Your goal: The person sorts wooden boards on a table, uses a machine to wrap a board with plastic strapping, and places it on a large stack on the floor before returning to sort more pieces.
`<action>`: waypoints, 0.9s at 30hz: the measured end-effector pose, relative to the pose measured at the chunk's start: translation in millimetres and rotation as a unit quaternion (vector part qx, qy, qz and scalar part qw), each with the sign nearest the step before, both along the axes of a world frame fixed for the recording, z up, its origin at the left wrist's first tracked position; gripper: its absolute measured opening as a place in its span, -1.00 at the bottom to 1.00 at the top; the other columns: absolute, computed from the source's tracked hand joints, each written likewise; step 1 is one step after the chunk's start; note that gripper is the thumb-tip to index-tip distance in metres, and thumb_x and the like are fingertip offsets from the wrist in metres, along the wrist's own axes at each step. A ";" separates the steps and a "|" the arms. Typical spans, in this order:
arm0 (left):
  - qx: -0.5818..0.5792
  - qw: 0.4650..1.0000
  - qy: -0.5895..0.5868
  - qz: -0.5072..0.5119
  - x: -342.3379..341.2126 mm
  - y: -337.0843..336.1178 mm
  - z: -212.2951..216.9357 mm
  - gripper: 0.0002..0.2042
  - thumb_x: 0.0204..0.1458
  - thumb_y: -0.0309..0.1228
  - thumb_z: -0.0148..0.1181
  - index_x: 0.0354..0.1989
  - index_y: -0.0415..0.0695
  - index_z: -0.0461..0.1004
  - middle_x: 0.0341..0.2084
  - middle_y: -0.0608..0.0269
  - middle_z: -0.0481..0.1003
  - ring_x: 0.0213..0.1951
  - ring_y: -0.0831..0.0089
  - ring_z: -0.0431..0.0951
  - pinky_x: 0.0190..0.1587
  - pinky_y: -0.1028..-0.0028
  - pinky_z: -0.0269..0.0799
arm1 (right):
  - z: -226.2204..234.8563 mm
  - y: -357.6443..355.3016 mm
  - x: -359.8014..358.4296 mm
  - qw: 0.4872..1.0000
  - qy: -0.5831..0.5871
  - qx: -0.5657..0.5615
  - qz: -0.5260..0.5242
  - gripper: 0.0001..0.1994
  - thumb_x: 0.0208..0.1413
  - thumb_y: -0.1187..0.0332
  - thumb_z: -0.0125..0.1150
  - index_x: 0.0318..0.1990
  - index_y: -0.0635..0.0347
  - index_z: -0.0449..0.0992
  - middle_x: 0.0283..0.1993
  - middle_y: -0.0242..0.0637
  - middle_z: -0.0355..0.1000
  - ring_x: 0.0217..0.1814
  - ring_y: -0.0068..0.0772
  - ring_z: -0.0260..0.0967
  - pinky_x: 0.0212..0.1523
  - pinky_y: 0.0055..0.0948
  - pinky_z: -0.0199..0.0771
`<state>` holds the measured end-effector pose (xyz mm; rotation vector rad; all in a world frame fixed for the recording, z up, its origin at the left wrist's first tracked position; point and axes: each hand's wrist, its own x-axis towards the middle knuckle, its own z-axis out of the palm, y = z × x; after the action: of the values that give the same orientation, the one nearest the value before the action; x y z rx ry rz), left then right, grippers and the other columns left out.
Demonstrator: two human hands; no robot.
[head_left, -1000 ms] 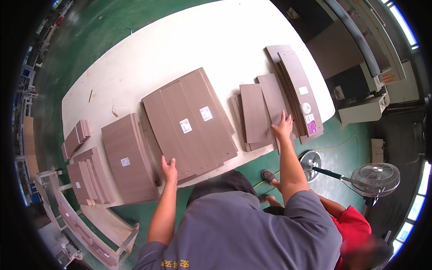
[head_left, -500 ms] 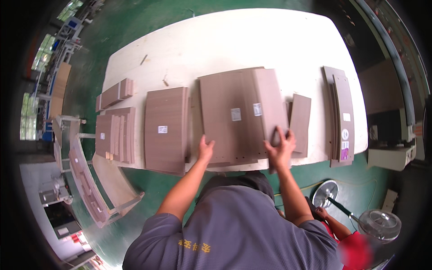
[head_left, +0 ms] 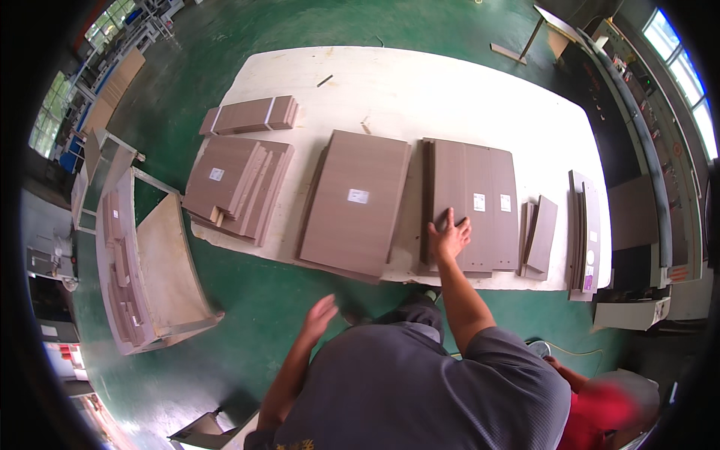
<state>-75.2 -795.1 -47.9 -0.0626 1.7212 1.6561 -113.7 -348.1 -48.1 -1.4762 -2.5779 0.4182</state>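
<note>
panels: wide brown panel stack lies flat near the front edge of the pale table, right of centre, two small white labels on its top face. your right hand is laid flat on its near left part, fingers spread, palm down, pinching nothing. your left hand hangs off the table over the green floor, open with fingers loosely together, blurred, touching nothing.

just left of the stack sits a second large brown panel with one white label, slightly tilted, its near corner reaching the table edge. right of the stack, a couple of short narrow pieces lean on each other, then long thin strips near the table's right end.

further left, a messy pile of brown boards overhangs the table's front left corner, and a small bundle of slats lies behind it. left of the table, on the floor, a wooden cart holds more brown pieces along its side. grey cabinet or machine stands just beyond the table's right end.
</note>
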 end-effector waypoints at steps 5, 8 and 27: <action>-0.105 0.980 -0.109 0.126 17.5 -199.0 -0.8 -0.46 0.25 -0.27 0.25 0.38 -0.16 0.34 0.26 0.12 0.45 0.26 0.31 0.44 0.31 0.26 0.30 | -31.0 7.1 -14.3 0.997 -0.028 0.049 0.044 -0.18 0.10 -0.19 0.34 0.50 -0.23 0.22 0.58 0.27 -0.09 0.63 0.28 -0.16 0.55 0.08 -0.10; -0.111 0.977 -0.116 0.137 10.7 -286.6 -37.2 -0.48 0.27 -0.21 0.23 0.37 -0.12 0.36 0.24 0.19 0.47 0.26 0.34 0.43 0.28 0.22 0.30 | -92.7 49.2 19.0 0.960 -0.126 0.224 0.111 -0.40 0.31 0.05 0.07 0.49 -0.14 0.22 0.60 0.05 0.00 0.62 0.16 -0.07 0.57 0.07 -0.10; -0.342 0.837 0.256 0.342 -487.2 -888.6 39.7 -0.55 0.28 -0.23 0.21 0.27 -0.17 0.43 0.15 0.01 0.52 0.19 0.22 0.49 0.28 0.24 0.36 | 45.4 -679.2 -435.2 0.887 0.067 -0.175 0.423 -0.35 0.34 -0.05 0.08 0.40 0.23 0.29 0.44 0.03 0.24 0.50 0.03 0.11 0.48 -0.01 0.07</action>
<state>-562.4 -1683.7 -8.2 -0.7034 2.8969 1.4781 -548.9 -1027.3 -2.8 -0.2429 -2.9946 1.0742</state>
